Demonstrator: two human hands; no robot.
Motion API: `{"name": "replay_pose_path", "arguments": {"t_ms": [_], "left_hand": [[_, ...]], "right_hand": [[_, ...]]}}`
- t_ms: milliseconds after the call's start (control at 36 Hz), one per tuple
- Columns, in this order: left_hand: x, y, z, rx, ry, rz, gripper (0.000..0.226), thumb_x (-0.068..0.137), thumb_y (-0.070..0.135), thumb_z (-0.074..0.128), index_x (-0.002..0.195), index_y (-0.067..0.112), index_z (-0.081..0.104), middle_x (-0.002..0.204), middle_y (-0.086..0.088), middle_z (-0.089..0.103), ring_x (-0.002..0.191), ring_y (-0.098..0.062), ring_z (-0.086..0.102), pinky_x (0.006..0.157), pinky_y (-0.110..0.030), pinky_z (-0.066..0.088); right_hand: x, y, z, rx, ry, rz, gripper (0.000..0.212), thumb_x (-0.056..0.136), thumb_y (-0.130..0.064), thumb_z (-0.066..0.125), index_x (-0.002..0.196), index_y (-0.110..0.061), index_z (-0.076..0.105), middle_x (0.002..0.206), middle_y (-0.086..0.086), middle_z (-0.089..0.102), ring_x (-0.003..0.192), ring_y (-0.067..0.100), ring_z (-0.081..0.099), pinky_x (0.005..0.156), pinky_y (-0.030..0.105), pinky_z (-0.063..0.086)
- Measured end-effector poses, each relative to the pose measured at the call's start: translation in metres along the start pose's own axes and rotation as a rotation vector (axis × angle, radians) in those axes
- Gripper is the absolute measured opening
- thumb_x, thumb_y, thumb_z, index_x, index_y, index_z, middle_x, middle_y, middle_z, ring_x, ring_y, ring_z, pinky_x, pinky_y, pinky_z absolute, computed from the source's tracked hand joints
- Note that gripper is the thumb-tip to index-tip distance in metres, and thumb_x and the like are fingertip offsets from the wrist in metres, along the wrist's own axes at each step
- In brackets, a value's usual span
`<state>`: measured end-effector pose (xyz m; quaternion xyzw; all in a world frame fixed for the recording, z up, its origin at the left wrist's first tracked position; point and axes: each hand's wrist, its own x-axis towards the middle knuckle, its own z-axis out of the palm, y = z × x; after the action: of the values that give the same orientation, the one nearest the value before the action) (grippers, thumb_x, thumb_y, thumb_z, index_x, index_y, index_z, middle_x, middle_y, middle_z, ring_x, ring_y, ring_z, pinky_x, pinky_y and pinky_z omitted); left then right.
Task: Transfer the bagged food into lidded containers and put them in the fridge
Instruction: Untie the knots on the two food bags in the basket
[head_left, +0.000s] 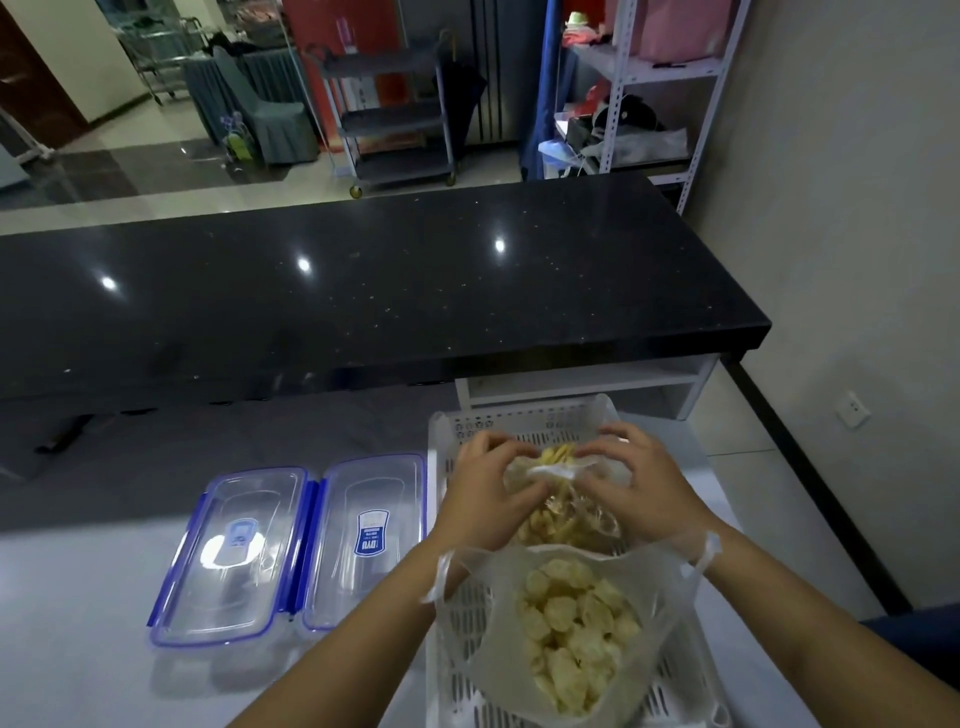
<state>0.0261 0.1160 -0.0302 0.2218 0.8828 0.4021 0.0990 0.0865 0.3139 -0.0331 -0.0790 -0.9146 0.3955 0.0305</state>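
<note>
Hands at a white basket (441, 499), head view, one entry per item.

Left hand (485, 493): reaching into the far half of the basket, fingers curled round the left side of a clear bag's neck, thumb pressed against it.

Right hand (636, 488): opposite the left, fingers curled over the right side of the same neck, pinching the plastic. Both hands meet at the bag's mouth.

Clear bag (571, 512): crinkled film, pale yellow pieces inside, some showing at the gathered top. It lies in the basket's far half, between the two hands.

White bag (576, 634): thin handled carrier, mouth open upward, filled with round pale yellow slices. It sits in the near half of the basket, touching the clear bag; its handles lie against both forearms.

Basket: slotted plastic, on the pale table (104, 623), right of centre.

Containers: two clear oblong boxes with blue clasps, lids on, side by side and touching. Left box (231, 556) bears a blue label; right box (363, 540) bears a blue and white label and stands just beside the basket's left wall.

Black counter (363, 291): glossy, speckled, beyond the table.

Shelf rack (654, 83) and grey cart (395, 114): well behind the counter.
</note>
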Motion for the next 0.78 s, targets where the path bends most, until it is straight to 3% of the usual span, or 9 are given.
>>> {"name": "replay_pose_path", "arguments": {"t_ms": [111, 194, 278, 389, 500, 639, 722, 778], "left_hand": [[0.01, 0.013, 0.003, 0.198, -0.055, 0.065, 0.023, 0.089, 0.04, 0.068, 0.108, 0.027, 0.07, 0.12, 0.013, 0.049, 0.118, -0.008, 0.039, 0.103, -0.026, 0.035], [0.014, 0.021, 0.0, 0.138, 0.031, 0.132, 0.016, 0.09, 0.035, 0.069, 0.1, 0.024, 0.072, 0.111, 0.016, 0.05, 0.111, -0.004, 0.043, 0.1, -0.028, 0.039], [0.012, 0.026, -0.011, 0.064, 0.13, 0.185, 0.012, 0.088, 0.03, 0.072, 0.096, 0.021, 0.074, 0.107, 0.017, 0.049, 0.108, -0.003, 0.045, 0.096, -0.023, 0.038], [0.004, 0.027, -0.02, -0.021, 0.175, 0.198, 0.007, 0.088, 0.029, 0.072, 0.095, 0.025, 0.072, 0.104, 0.012, 0.055, 0.105, -0.009, 0.052, 0.094, -0.028, 0.045], [0.0, 0.012, -0.013, 0.086, 0.126, 0.151, 0.006, 0.088, 0.039, 0.066, 0.086, 0.035, 0.063, 0.092, 0.015, 0.062, 0.094, -0.01, 0.058, 0.09, -0.038, 0.048], [-0.011, 0.001, -0.007, -0.118, 0.149, -0.019, 0.016, 0.087, 0.015, 0.071, 0.079, 0.026, 0.063, 0.078, 0.016, 0.065, 0.081, 0.008, 0.06, 0.072, -0.007, 0.042], [-0.011, 0.006, -0.01, -0.143, 0.129, 0.029, 0.017, 0.087, 0.013, 0.072, 0.081, 0.028, 0.065, 0.083, 0.016, 0.066, 0.086, 0.007, 0.06, 0.075, -0.004, 0.041], [-0.009, 0.011, -0.01, -0.14, 0.12, 0.065, 0.018, 0.087, 0.014, 0.072, 0.083, 0.03, 0.065, 0.085, 0.016, 0.067, 0.088, 0.004, 0.061, 0.077, -0.005, 0.042]], "right_hand": [[0.005, -0.006, 0.008, -0.285, -0.026, -0.083, 0.019, 0.09, -0.04, 0.064, 0.107, -0.036, 0.071, 0.138, -0.008, 0.05, 0.136, 0.019, 0.034, 0.112, 0.042, 0.024], [0.008, -0.01, 0.004, -0.216, 0.108, -0.173, 0.015, 0.091, -0.034, 0.065, 0.098, -0.029, 0.076, 0.126, -0.005, 0.06, 0.132, 0.022, 0.042, 0.109, 0.045, 0.028], [0.008, -0.013, -0.005, -0.17, 0.234, -0.276, 0.026, 0.086, -0.044, 0.06, 0.089, -0.026, 0.078, 0.119, -0.002, 0.065, 0.124, 0.025, 0.05, 0.103, 0.053, 0.036], [0.002, -0.02, -0.008, -0.077, 0.337, -0.295, 0.015, 0.084, -0.029, 0.066, 0.089, -0.02, 0.078, 0.118, 0.001, 0.062, 0.121, 0.026, 0.05, 0.1, 0.05, 0.037], [-0.006, -0.008, 0.005, -0.072, 0.282, -0.228, 0.004, 0.084, -0.025, 0.071, 0.084, -0.025, 0.074, 0.12, -0.001, 0.058, 0.122, 0.022, 0.046, 0.102, 0.047, 0.035], [-0.013, -0.002, 0.006, 0.106, 0.233, -0.067, 0.033, 0.084, -0.015, 0.074, 0.073, -0.043, 0.06, 0.117, -0.009, 0.053, 0.118, 0.015, 0.044, 0.103, 0.046, 0.038], [-0.012, -0.012, 0.0, 0.056, 0.137, -0.109, 0.021, 0.081, -0.031, 0.076, 0.089, -0.045, 0.062, 0.129, -0.011, 0.048, 0.127, 0.013, 0.036, 0.108, 0.042, 0.031], [-0.01, -0.018, 0.0, -0.015, 0.08, -0.132, 0.029, 0.079, -0.043, 0.073, 0.107, -0.043, 0.063, 0.137, -0.007, 0.045, 0.132, 0.013, 0.03, 0.11, 0.042, 0.026]]}}
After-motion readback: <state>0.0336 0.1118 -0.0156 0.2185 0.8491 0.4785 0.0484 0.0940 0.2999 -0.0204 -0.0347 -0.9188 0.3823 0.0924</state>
